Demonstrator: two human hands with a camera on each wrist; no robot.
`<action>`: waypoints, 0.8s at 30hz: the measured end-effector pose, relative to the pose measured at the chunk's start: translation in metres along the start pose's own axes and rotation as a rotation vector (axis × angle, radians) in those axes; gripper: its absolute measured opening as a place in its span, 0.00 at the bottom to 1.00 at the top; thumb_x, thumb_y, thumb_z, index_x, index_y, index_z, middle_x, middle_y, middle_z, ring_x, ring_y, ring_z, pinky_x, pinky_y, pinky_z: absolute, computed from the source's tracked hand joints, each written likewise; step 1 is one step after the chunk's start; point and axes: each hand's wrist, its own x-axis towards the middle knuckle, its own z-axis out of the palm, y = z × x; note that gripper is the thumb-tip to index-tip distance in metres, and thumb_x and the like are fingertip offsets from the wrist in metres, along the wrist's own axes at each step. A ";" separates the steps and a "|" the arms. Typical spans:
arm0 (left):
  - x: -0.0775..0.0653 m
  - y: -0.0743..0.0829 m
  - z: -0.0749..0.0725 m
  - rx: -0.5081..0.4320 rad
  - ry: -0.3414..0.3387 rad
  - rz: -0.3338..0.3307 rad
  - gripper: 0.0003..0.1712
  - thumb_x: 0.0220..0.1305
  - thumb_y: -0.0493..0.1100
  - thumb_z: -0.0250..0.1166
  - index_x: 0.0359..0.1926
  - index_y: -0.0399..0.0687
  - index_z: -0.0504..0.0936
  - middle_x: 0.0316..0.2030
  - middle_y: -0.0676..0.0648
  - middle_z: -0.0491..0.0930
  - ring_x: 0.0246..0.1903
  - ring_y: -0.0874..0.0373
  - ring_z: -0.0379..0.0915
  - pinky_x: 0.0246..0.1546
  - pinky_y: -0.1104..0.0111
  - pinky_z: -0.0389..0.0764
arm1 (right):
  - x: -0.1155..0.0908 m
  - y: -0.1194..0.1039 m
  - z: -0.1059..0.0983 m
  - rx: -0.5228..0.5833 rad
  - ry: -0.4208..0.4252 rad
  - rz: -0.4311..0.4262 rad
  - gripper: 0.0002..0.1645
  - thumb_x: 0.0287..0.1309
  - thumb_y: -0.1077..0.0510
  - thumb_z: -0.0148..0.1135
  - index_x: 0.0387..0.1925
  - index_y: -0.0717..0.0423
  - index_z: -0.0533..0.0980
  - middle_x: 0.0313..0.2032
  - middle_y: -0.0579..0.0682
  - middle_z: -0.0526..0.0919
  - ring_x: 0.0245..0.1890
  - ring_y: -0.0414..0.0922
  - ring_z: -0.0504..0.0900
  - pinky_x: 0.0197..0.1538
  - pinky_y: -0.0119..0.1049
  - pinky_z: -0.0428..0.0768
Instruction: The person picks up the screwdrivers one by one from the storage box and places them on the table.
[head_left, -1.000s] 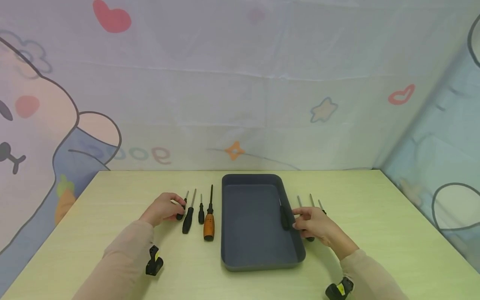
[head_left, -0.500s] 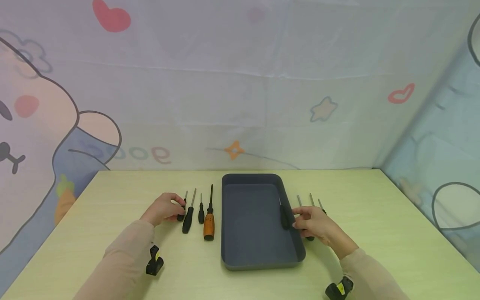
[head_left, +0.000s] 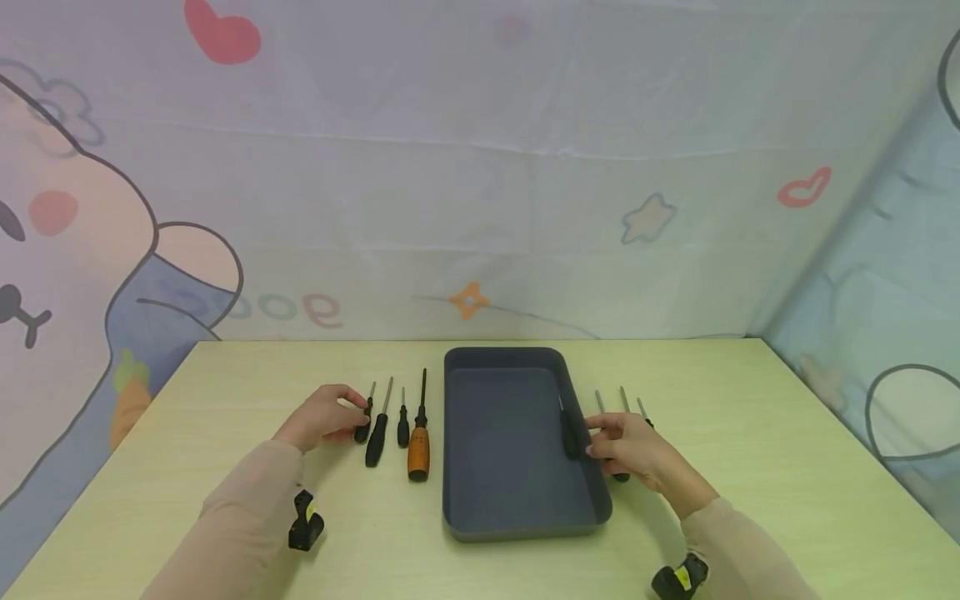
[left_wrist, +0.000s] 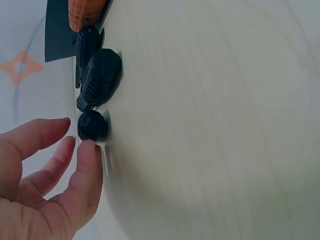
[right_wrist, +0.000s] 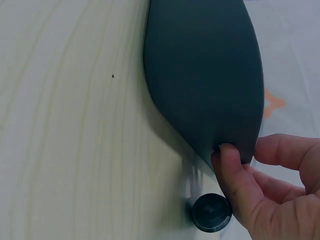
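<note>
My left hand (head_left: 322, 414) is beside the leftmost of several screwdrivers on the table. In the left wrist view its thumb touches the end of that screwdriver's black handle (left_wrist: 92, 125), while the fingertips stand a little apart from it. My right hand (head_left: 633, 450) pinches the right wall of a dark grey tray (head_left: 517, 529). In the right wrist view the thumb (right_wrist: 232, 162) presses the outer wall, with the fingers at the rim. A black-handled screwdriver (head_left: 568, 433) lies inside the tray along its right side.
Right of the left hand lie a longer black screwdriver (head_left: 376, 442), a short black one (head_left: 403, 432) and one with an orange handle (head_left: 418, 454). Several more, partly hidden under the right hand, show a shaft (head_left: 624, 400). A printed cloth (head_left: 525, 208) hangs behind the table.
The left hand has shifted very slightly left, away from the row of screwdrivers. The leftmost screwdriver has shifted very little. My right hand and the tray stay as they were.
</note>
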 end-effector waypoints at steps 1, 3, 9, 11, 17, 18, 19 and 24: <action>0.000 0.000 0.000 -0.001 0.001 0.002 0.15 0.58 0.31 0.59 0.46 0.28 0.70 0.34 0.43 0.70 0.26 0.58 0.68 0.28 0.68 0.76 | 0.000 0.000 0.000 -0.002 0.000 0.001 0.31 0.56 0.69 0.58 0.61 0.72 0.61 0.40 0.59 0.75 0.33 0.45 0.77 0.35 0.39 0.79; 0.000 0.001 -0.001 -0.007 0.002 0.006 0.15 0.59 0.31 0.59 0.46 0.28 0.70 0.35 0.43 0.71 0.26 0.58 0.69 0.29 0.67 0.77 | -0.001 -0.002 0.001 -0.006 0.008 0.006 0.31 0.56 0.69 0.57 0.61 0.73 0.61 0.40 0.59 0.75 0.33 0.44 0.77 0.35 0.39 0.79; -0.004 0.009 -0.004 -0.016 -0.006 0.029 0.17 0.62 0.33 0.56 0.50 0.27 0.68 0.37 0.42 0.72 0.32 0.55 0.69 0.35 0.64 0.78 | -0.003 -0.006 0.004 -0.025 0.032 0.022 0.32 0.56 0.70 0.56 0.61 0.76 0.58 0.41 0.60 0.75 0.33 0.44 0.77 0.35 0.39 0.78; -0.005 0.011 -0.004 -0.018 -0.003 0.035 0.17 0.63 0.33 0.55 0.50 0.27 0.68 0.35 0.42 0.73 0.31 0.56 0.69 0.35 0.66 0.78 | -0.004 -0.005 0.004 -0.029 0.027 0.018 0.32 0.56 0.70 0.56 0.61 0.76 0.58 0.41 0.61 0.75 0.33 0.44 0.77 0.35 0.40 0.78; -0.008 0.019 -0.002 -0.017 -0.032 0.040 0.18 0.63 0.35 0.54 0.52 0.27 0.69 0.35 0.42 0.76 0.32 0.57 0.73 0.38 0.63 0.78 | -0.003 -0.005 0.003 -0.031 0.026 0.017 0.32 0.57 0.70 0.56 0.61 0.76 0.58 0.41 0.61 0.75 0.33 0.44 0.77 0.35 0.40 0.79; -0.008 0.021 -0.001 -0.021 -0.040 0.040 0.19 0.63 0.35 0.54 0.53 0.27 0.69 0.36 0.41 0.77 0.33 0.56 0.74 0.40 0.63 0.78 | -0.003 -0.005 0.003 -0.033 0.027 0.018 0.32 0.57 0.70 0.56 0.61 0.76 0.58 0.41 0.61 0.75 0.33 0.44 0.77 0.35 0.40 0.78; -0.008 0.023 0.000 -0.028 -0.049 0.041 0.19 0.64 0.35 0.53 0.53 0.27 0.69 0.38 0.40 0.77 0.34 0.56 0.75 0.41 0.63 0.78 | -0.004 -0.005 0.003 -0.036 0.028 0.019 0.32 0.57 0.70 0.56 0.61 0.76 0.58 0.41 0.61 0.75 0.34 0.44 0.77 0.36 0.40 0.79; -0.006 0.031 0.004 -0.080 -0.099 0.061 0.21 0.67 0.37 0.52 0.57 0.25 0.67 0.42 0.37 0.79 0.35 0.57 0.77 0.43 0.65 0.78 | -0.004 -0.006 0.003 -0.040 0.029 0.019 0.32 0.57 0.70 0.56 0.61 0.76 0.58 0.42 0.61 0.75 0.34 0.44 0.76 0.36 0.40 0.78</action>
